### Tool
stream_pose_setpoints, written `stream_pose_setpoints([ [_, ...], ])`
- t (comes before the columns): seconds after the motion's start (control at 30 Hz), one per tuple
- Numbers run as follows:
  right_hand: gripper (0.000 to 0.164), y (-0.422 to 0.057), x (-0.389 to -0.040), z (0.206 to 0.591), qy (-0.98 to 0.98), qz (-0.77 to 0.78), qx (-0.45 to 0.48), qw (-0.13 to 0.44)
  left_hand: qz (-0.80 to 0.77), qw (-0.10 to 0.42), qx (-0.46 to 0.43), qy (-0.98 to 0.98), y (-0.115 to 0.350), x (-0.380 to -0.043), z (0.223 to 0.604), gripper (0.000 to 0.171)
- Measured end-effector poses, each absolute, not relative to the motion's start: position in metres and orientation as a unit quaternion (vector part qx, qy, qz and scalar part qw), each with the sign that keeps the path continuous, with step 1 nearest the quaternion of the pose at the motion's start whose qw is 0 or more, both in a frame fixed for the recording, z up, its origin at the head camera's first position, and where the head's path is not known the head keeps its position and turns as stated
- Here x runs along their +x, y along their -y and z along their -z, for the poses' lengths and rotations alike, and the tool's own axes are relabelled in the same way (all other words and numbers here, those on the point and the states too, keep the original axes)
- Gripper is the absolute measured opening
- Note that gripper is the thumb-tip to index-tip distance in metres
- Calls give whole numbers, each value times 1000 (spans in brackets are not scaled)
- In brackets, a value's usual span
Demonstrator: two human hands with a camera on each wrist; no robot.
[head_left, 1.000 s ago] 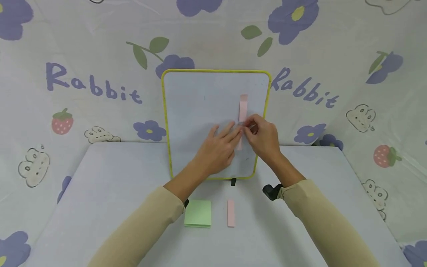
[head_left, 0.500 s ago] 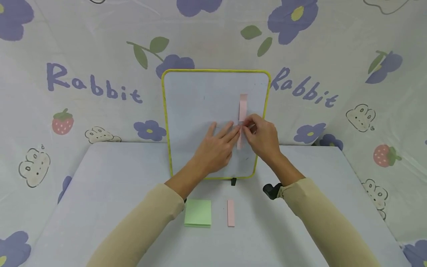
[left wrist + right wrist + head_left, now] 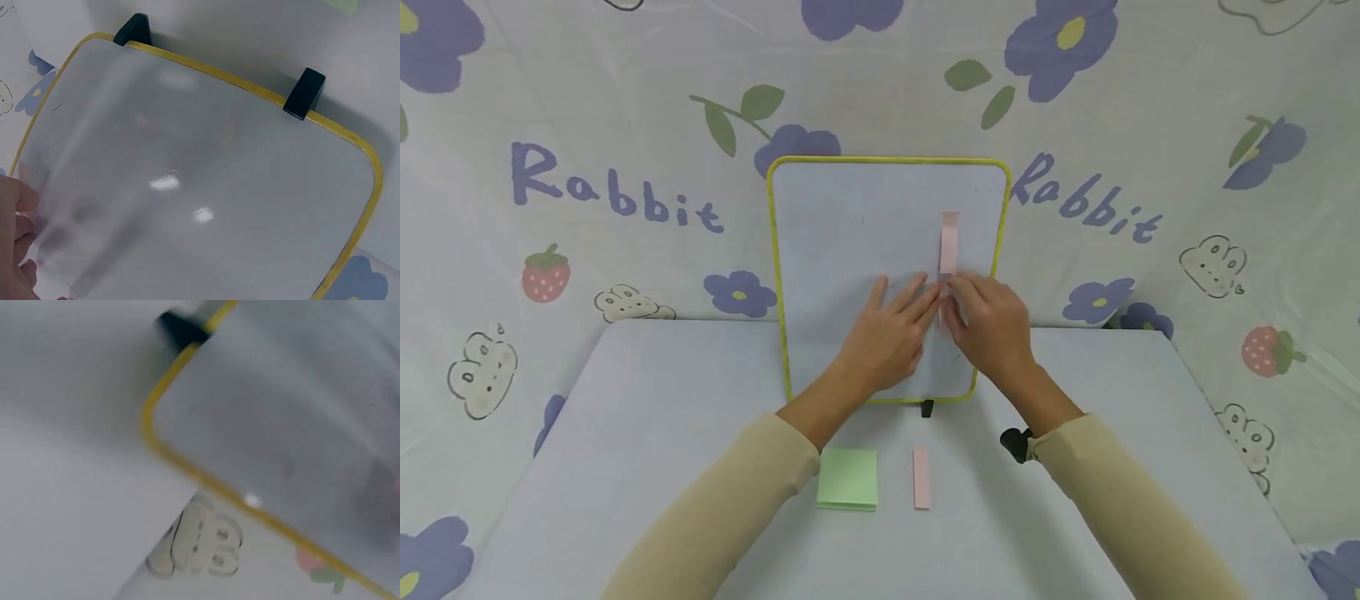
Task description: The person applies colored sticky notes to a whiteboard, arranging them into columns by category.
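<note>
A whiteboard [image 3: 850, 225] with a yellow frame stands upright. One pink sticky strip [image 3: 949, 242] is on its right part. A second pink strip [image 3: 942, 319] lies just below, largely covered by both hands. My left hand [image 3: 886, 337] rests on the board with fingers spread, the fingertips at the upper part of this lower strip. From the right, my right hand [image 3: 996, 329] has its thumb and bent index finger close together at the same strip, pinching near its top. Bent fingers [image 3: 17, 231] show at the edge of the left wrist view.
On the white table [image 3: 685, 375] lie a green sticky-note pad [image 3: 847, 479] and a narrow pink pad [image 3: 921, 479]. Dark feet [image 3: 305, 94] hold the board's lower edge. A patterned cloth [image 3: 647, 100] hangs behind.
My right hand has shifted slightly down and turned, its knuckles lower and fingers more over the lower strip. My left hand stays pressed on the board.
</note>
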State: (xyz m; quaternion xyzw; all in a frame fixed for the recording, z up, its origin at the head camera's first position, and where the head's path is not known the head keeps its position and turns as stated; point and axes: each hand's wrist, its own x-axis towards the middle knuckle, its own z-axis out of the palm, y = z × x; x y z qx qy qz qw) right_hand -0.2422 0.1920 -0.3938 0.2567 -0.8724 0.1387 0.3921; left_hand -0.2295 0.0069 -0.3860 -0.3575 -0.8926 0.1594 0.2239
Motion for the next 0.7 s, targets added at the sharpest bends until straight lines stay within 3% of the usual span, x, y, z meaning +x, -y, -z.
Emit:
stream_pose_setpoints([
  [0.2,41,-207,-243,412,830,9,349,435,-172,222,-352,893,-6,-230,386,59],
  [0.4,59,-218,-242,424,851,82,338,394,-156,233,-359,890,-5,-232,389,58],
  [0.7,66,-216,-240,433,872,68,326,359,-157,225,-355,894,-7,-233,389,61],
])
